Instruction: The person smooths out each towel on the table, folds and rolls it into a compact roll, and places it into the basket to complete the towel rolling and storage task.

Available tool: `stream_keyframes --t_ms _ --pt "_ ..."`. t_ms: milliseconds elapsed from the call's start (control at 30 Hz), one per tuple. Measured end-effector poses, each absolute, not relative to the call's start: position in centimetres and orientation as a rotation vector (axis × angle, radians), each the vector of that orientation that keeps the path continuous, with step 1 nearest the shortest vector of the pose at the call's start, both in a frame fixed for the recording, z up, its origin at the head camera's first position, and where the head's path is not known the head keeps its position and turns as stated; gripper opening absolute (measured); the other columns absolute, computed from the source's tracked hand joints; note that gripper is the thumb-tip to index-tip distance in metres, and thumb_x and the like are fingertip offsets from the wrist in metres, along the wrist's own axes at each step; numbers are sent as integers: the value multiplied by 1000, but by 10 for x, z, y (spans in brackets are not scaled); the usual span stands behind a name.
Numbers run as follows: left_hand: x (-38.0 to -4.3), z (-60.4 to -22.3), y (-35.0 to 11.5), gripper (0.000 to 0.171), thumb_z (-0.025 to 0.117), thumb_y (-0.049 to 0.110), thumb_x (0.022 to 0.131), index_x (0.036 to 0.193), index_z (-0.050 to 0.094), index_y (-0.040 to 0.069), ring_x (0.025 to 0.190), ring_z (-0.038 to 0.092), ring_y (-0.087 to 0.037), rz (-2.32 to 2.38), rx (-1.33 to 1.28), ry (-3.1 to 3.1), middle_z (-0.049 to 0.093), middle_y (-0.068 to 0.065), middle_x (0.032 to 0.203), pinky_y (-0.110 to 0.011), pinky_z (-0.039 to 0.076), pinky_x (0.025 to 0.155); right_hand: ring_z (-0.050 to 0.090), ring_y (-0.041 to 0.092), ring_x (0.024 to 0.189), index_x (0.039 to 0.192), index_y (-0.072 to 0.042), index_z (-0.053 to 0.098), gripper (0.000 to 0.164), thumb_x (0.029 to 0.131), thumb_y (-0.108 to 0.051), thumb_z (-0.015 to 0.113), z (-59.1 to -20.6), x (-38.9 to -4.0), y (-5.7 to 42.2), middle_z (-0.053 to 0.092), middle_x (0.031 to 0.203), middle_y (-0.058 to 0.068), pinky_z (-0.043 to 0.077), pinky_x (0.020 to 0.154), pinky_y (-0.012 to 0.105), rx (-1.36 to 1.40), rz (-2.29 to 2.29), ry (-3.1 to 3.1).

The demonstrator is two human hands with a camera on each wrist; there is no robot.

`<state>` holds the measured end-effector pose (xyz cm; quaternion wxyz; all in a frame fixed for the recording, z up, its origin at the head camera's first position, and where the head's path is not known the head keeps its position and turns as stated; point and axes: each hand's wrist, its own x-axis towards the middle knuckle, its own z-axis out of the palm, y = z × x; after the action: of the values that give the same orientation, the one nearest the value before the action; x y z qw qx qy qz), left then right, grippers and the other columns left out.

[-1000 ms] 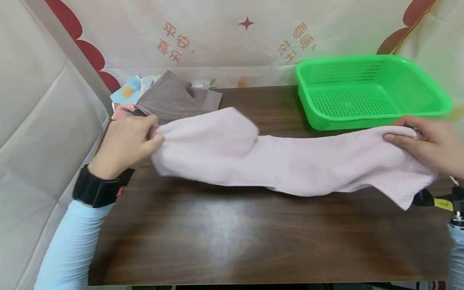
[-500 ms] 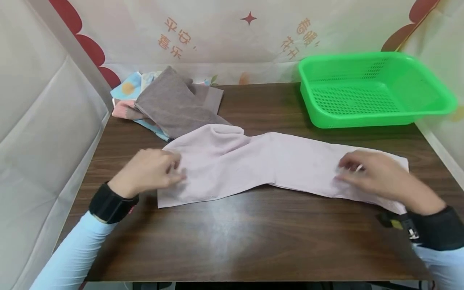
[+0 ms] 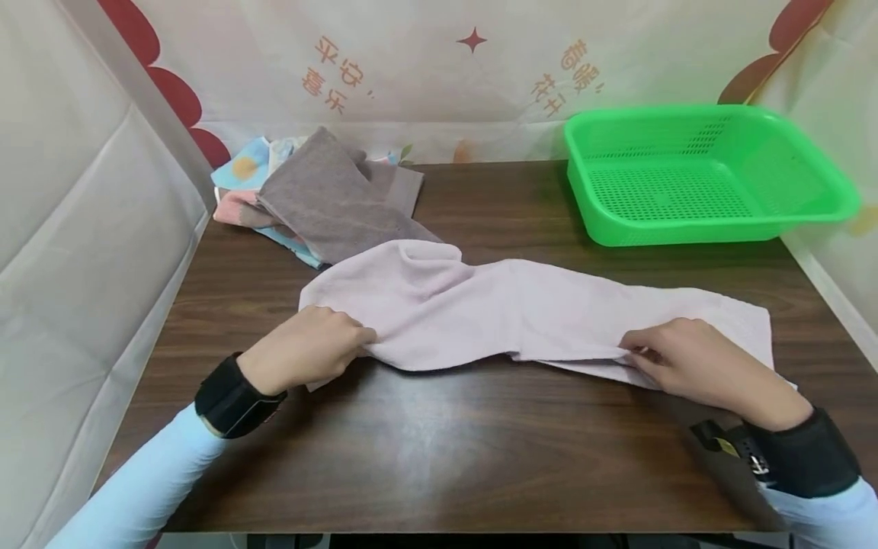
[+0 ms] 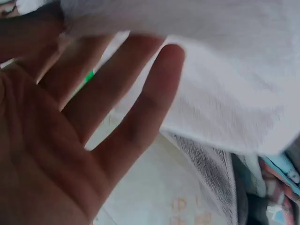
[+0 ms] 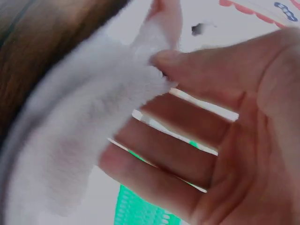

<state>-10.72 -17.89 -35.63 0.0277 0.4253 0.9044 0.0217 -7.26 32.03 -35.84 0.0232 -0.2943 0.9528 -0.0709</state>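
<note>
A pale pink towel [image 3: 473, 313] lies lengthwise across the table, doubled over, with wrinkles at its left part. My left hand [image 3: 309, 347] pinches its near edge toward the left end; in the head view the fingertips are hidden. The left wrist view shows the towel's edge between the thumb and the fingers, the outer fingers [image 4: 129, 126] spread below it. Farther right, my right hand [image 3: 693, 366] pinches the near edge, raising a layer slightly off the one beneath. Thumb and forefinger meet on the fluffy edge of the towel [image 5: 70, 122] in the right wrist view.
Behind the towel's left end lies a heap of cloths, a grey towel [image 3: 343, 202] on top and a blue one [image 3: 243, 164] beneath. A green plastic basket [image 3: 686, 232] stands at the back right. Printed fabric [image 3: 411, 84] hangs along the brown table's [image 3: 425, 457] back edge.
The towel, held stretched in the air, came down onto the table. Both hands let go, moved inward and nearer, and now pinch the towel's near edge.
</note>
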Motion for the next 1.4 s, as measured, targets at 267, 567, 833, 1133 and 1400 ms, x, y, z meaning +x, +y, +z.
stream_keyframes --t_ms 267,567,833,1133,1400 --pt "-89 -328 -210 39 68 12 95 65 48 26 54 26 3 256 1195 2636 25 16 60 -19 24 52 30 -8 62 77 -37 50 51 63 6 73 -342 -44 348 32 66 -28 25 55 19 -904 -331 2946" --pt "-120 -277 -242 21 53 24 108 88 52 21 55 38 -5 381 1026 2931 35 11 62 -25 33 55 33 -8 59 87 -6 63 35 61 17 68 -283 -86 373 50 68 -17 28 48 16 -856 -490 3253" --pt "-198 -318 -217 11 62 18 103 108 62 8 75 62 -36 313 1013 3428 64 -16 92 -48 46 64 51 30 57 110 2 65 26 98 -20 57 -302 -131 381 65 82 27 31 51 33 -206 -261 3349" --pt "-132 -346 -173 23 75 29 90 77 63 16 61 55 -17 121 1519 3055 56 1 72 -36 45 53 54 30 56 91 2 69 55 102 -49 53 -316 -122 398 65 70 21 31 48 37 182 -305 3217" --pt "-108 -374 -174 20 76 19 85 76 58 20 60 48 -10 79 1380 2798 49 8 67 -28 40 55 63 -7 74 106 -23 73 28 82 -25 87 -348 -89 369 78 95 -3 51 63 28 -604 -422 3094"
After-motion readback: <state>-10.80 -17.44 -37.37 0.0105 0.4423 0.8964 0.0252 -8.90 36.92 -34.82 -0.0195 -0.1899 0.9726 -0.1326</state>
